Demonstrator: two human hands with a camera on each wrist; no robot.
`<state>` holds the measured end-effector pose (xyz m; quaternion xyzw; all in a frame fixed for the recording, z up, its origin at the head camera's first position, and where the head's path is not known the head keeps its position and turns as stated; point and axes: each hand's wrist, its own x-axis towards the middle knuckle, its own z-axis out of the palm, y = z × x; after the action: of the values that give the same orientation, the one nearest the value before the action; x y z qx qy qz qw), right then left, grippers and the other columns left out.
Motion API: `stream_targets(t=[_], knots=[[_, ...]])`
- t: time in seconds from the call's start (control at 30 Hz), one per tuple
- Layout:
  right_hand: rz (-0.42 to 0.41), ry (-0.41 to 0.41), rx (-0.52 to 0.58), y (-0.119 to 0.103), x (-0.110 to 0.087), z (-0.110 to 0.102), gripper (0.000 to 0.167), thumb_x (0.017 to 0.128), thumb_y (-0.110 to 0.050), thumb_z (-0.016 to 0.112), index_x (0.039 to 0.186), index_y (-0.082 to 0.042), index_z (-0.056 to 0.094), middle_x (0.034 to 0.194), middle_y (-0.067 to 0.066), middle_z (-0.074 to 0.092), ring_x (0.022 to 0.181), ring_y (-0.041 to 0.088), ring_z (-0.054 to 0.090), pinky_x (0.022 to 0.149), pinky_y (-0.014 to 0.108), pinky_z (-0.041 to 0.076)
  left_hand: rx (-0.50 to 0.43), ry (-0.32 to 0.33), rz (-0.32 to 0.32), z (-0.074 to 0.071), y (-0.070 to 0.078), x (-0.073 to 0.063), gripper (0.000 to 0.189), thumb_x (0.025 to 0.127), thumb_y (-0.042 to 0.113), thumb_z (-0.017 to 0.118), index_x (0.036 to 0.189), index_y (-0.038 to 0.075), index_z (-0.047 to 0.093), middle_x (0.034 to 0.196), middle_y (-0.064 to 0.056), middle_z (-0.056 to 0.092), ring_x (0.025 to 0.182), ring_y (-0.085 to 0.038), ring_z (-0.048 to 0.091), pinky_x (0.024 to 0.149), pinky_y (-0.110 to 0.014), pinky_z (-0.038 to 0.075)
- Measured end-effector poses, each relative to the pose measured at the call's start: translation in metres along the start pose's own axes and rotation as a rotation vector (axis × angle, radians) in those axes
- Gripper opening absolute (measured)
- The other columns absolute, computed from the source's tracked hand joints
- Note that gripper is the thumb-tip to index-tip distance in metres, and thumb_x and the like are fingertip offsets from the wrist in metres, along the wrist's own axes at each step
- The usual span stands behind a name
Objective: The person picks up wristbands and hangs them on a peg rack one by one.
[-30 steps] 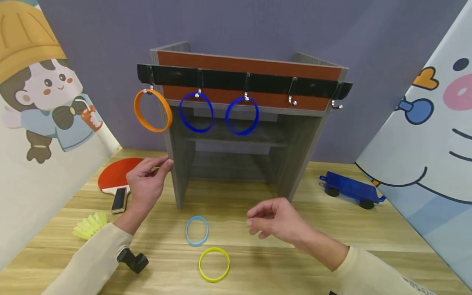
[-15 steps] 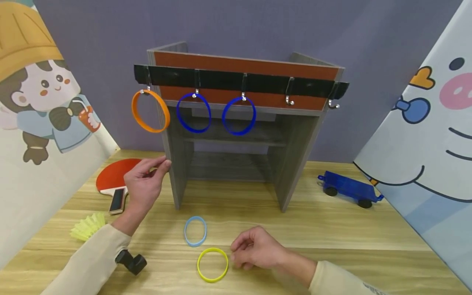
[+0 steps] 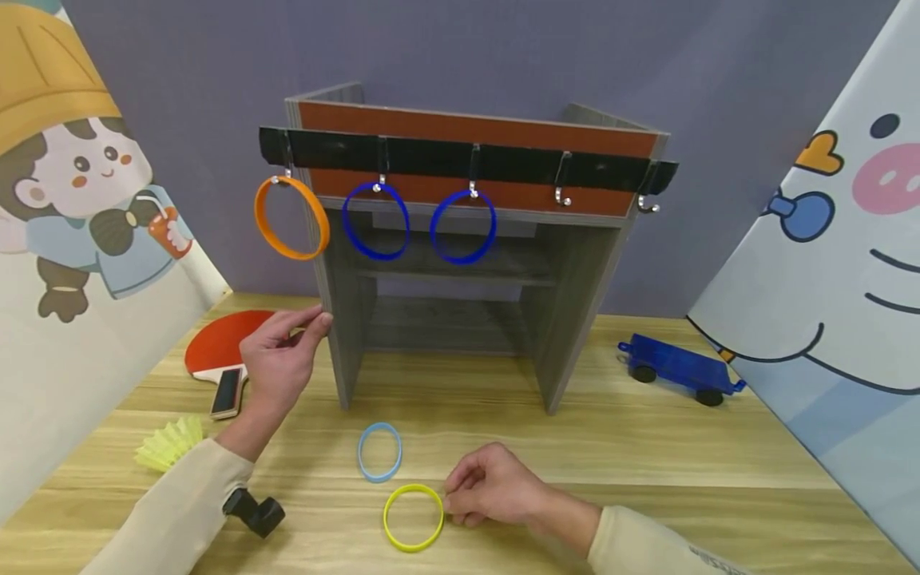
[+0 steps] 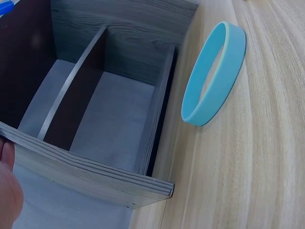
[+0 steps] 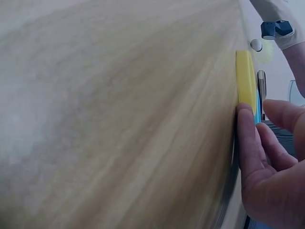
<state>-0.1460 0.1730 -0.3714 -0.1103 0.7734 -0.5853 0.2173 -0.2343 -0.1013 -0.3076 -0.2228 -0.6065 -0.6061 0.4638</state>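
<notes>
On the wooden table lies a yellow silicone wristband (image 3: pixel 388 533), with a light blue wristband (image 3: pixel 362 463) just behind it. My right hand (image 3: pixel 496 487) is low at the yellow band's right edge. In the right wrist view one fingertip meets the band's near end, while the thumb (image 5: pixel 281 113) stands a little apart from it. My left hand (image 3: pixel 279 359) holds the front edge of the grey shelf unit's (image 3: pixel 336 335) left side panel between thumb and fingers. An orange wristband (image 3: pixel 260 220) and two dark blue wristbands (image 3: pixel 348 231) (image 3: pixel 434 231) hang from hooks on the unit's black rail (image 3: pixel 424 152).
Two more hooks (image 3: pixel 563 197) (image 3: pixel 648 205) on the right of the rail carry nothing. A red table tennis bat (image 3: pixel 224 339), a dark-topped block (image 3: pixel 228 391) and a yellow shuttlecock (image 3: pixel 170 444) lie on the left. A blue toy trailer (image 3: pixel 676 363) stands on the right.
My right hand has moved down and left to the yellow wristband's edge. The left hand stays at the side panel, and the bands have stayed in place.
</notes>
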Motion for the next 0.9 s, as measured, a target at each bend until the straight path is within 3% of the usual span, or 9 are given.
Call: stream_targets(t=[0.57, 0.9], knots=[[-0.004, 0.026, -0.003, 0.0003, 0.0059, 0.0061, 0.009, 0.076, 0.001, 0.075, 0.078, 0.001, 0.067, 0.067, 0.013, 0.064, 0.057, 0.020, 0.064, 0.052, 0.031, 0.056, -0.022, -0.007, 0.000, -0.0003, 0.0001, -0.0003, 0.018, 0.071, -0.024, 0.068, 0.088, -0.018, 0.068, 0.074, -0.014, 0.067, 0.070, -0.009, 0.064, 0.061, -0.015, 0.051], [-0.057, 0.051, -0.048, 0.0022, 0.0080, 0.0103, 0.011, 0.073, -0.001, 0.078, 0.074, -0.002, 0.067, 0.062, 0.011, 0.063, 0.053, 0.018, 0.062, 0.048, 0.028, 0.054, 0.001, -0.009, 0.011, -0.0001, 0.0005, -0.0001, 0.019, 0.071, -0.024, 0.068, 0.088, -0.018, 0.068, 0.073, -0.016, 0.066, 0.070, -0.008, 0.063, 0.061, -0.014, 0.051]])
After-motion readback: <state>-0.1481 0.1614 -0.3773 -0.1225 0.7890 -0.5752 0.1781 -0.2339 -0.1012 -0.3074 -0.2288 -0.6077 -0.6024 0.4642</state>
